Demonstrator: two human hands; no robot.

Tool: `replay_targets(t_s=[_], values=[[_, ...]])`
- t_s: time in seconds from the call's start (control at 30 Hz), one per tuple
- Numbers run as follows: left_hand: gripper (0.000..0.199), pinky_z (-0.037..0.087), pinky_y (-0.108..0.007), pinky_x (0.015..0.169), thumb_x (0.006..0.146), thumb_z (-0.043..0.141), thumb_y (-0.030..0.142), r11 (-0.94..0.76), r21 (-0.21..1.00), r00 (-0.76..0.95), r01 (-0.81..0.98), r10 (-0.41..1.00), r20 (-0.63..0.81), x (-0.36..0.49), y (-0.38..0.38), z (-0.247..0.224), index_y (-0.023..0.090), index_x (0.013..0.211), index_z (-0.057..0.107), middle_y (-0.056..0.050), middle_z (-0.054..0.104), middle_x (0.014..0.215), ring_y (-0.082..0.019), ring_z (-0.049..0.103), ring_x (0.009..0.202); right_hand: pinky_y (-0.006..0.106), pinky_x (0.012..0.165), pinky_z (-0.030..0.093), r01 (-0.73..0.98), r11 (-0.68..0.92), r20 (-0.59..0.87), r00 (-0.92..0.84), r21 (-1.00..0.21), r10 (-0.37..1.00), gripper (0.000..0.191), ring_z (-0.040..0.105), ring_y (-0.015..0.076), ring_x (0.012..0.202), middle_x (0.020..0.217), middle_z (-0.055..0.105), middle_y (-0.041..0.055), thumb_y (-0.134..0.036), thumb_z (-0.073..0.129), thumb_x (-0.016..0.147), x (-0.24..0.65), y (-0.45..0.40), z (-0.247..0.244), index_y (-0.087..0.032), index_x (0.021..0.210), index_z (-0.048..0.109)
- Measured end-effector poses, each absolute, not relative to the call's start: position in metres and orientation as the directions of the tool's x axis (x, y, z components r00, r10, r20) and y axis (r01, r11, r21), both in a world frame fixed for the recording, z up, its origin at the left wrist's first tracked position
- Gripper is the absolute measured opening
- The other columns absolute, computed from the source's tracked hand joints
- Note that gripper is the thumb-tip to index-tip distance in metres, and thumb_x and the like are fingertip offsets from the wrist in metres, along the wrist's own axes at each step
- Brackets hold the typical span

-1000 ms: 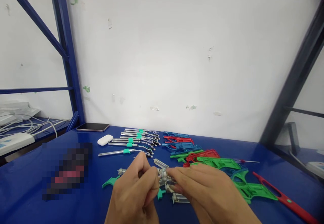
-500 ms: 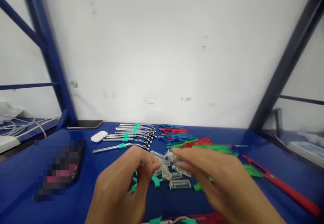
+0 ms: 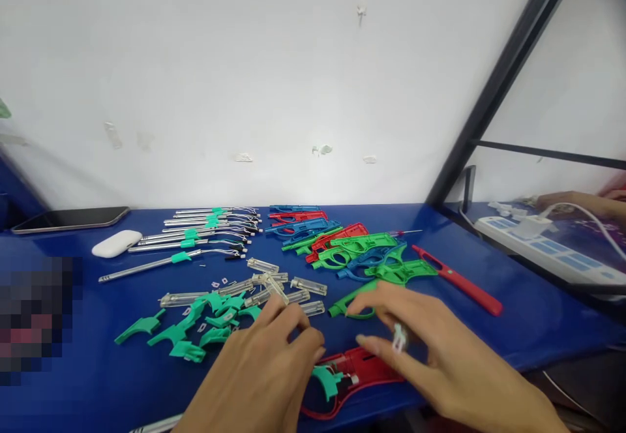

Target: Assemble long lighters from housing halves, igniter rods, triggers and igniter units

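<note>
My left hand (image 3: 264, 368) is closed, fingers curled down at the left end of a red lighter shell half (image 3: 364, 364). What its fingertips hold, if anything, is hidden. In the shell sit a green trigger (image 3: 327, 381) and small inner parts. My right hand (image 3: 440, 355) hovers over the shell's right end. Its thumb and forefinger are apart, while a small clear plastic part with a whitish end (image 3: 400, 338) is tucked behind them. Just beyond my left hand lie several clear fuel tanks (image 3: 309, 285) and a heap of green triggers (image 3: 183, 332).
Metal lighter tubes with wires (image 3: 156, 265) lie in a row at the back left, near a white case (image 3: 116, 244) and a phone (image 3: 71, 219). Coloured shell halves (image 3: 362, 244) spread across the back middle. A power strip (image 3: 552, 244) and another person's hand (image 3: 581, 203) are at right.
My hands have separated and come down to the red shell at the front; earlier they were together over the clear tanks. The view has swung right and down.
</note>
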State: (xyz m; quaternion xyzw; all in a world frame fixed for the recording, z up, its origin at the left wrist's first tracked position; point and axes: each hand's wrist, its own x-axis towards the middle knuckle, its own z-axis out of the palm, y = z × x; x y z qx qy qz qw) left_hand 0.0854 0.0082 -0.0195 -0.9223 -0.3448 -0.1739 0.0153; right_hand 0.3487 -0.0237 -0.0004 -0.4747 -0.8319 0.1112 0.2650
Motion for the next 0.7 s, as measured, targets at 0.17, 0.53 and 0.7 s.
replay_targets(t_s=[0.17, 0.53, 0.7], values=[[0.035, 0.069, -0.041, 0.076, 0.099, 0.048, 0.006, -0.771, 0.052, 0.737, 0.634, 0.623, 0.261, 0.078, 0.007, -0.017, 0.026, 0.100, 0.077, -0.005, 0.078, 0.102, -0.030, 0.077, 0.099, 0.025, 0.076, 0.052, 0.764, 0.534, 0.164, -0.512, -0.362, 0.843, 0.065, 0.070, 0.0148, 0.088, 0.103, 0.068, -0.0034, 0.005, 0.064, 0.093, 0.348, -0.018, -0.018, -0.042, 0.137, 0.072], [0.044, 0.056, -0.024, 0.064, 0.083, 0.053, -0.007, -0.755, 0.048, 0.741, 0.654, 0.652, 0.163, 0.073, -0.001, -0.027, 0.026, 0.101, 0.075, -0.002, 0.075, 0.106, -0.019, 0.074, 0.085, 0.029, 0.065, 0.036, 0.757, 0.559, 0.205, -0.521, -0.338, 0.829, 0.041, 0.061, 0.0119, 0.074, 0.102, 0.065, -0.0045, 0.003, 0.056, 0.099, 0.339, -0.015, -0.028, -0.033, 0.107, 0.075], [0.050, 0.055, -0.026, 0.059, 0.078, 0.045, -0.010, -0.765, -0.068, 0.758, 0.640, 0.614, 0.220, 0.078, -0.008, -0.032, 0.024, 0.100, 0.074, -0.003, 0.073, 0.096, -0.023, 0.073, 0.081, 0.030, 0.071, 0.039, 0.738, 0.566, 0.243, -0.512, -0.367, 0.824, 0.037, 0.067, 0.0136, 0.087, 0.108, 0.069, -0.0042, -0.004, 0.049, 0.106, 0.336, -0.017, -0.037, -0.032, 0.115, 0.070]])
